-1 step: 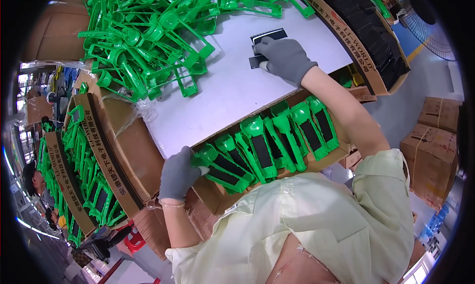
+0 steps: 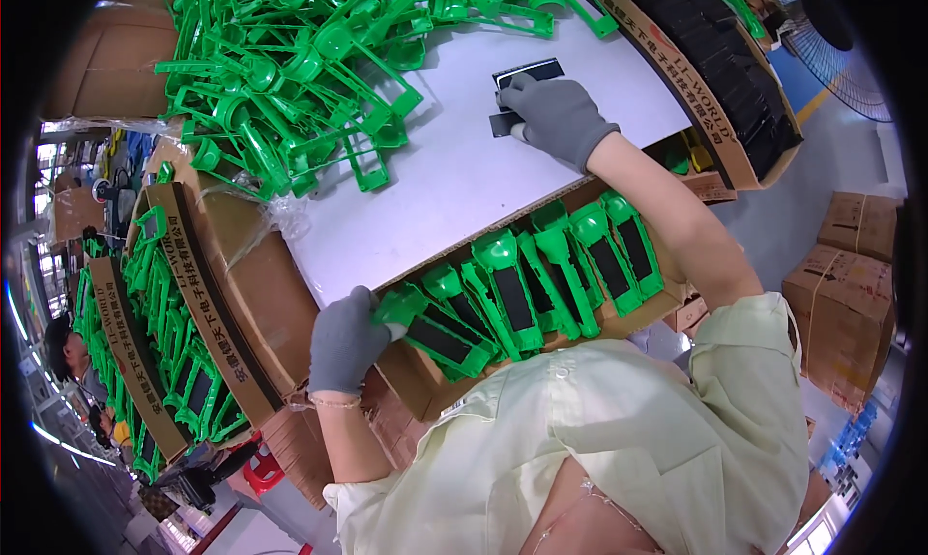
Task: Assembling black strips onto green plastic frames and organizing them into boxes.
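Nothing has shifted — left hand (image 2: 346, 340) grips a green part (image 2: 425, 325); right hand (image 2: 558, 118) presses black strips (image 2: 527, 73).

two gloved hands (image 2: 556, 115), two black panels (image 2: 528, 72)

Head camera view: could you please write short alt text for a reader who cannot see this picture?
A person in grey gloves works at a white table: the right hand rests on small black panels, and the left hand grips a green plastic part in a row of them. A heap of green frames lies beyond.
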`<state>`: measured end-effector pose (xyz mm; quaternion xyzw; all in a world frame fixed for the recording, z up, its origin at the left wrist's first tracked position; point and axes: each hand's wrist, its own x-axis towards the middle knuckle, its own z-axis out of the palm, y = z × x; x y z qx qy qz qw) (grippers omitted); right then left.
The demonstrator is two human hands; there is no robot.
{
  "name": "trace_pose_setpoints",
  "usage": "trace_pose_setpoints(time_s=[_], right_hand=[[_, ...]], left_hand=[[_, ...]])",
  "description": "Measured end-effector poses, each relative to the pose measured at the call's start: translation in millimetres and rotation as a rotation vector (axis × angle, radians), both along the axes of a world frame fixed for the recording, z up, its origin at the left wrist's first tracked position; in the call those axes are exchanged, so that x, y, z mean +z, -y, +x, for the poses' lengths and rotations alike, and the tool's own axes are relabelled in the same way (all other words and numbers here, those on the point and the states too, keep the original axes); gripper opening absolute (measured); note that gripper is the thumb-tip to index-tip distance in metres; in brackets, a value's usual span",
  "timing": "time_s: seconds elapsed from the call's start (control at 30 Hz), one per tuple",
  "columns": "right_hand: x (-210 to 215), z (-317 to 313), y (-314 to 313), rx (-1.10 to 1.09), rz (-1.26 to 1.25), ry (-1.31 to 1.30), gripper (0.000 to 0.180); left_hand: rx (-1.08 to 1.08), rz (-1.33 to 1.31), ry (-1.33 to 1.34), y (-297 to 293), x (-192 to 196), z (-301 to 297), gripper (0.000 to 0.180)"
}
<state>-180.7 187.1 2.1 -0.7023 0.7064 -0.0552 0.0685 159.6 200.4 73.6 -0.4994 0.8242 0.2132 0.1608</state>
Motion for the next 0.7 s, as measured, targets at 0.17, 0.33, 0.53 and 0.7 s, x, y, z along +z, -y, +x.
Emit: trace_pose_setpoints(time_s=[0.17,0.33,0.53,0.7], right_hand=[[-4.4,-3.1,18.3,-0.01,0.09,-0.029,0.029],[0.8,-6.3,30.2,0.023,0.018,0.04,0.023],[-19.4,-5.1,19.4,0.034,-0.092,0.16,0.017],[-16.9,-9.3,4.0,0.006,-0.009,0.222,0.013]], left_hand=[[-0.007,-0.411,-0.34,81.8,6.7,-34.9,0.02],[-0.128,-0.763,-0.28,205.5,19.8,-96.7,0.063],[-0.223,-0.807,-0.078,268.0,-29.8,-107.7,0.072],[-0.172,-0.763,-0.4,246.9,-20.4,-100.2,0.081]])
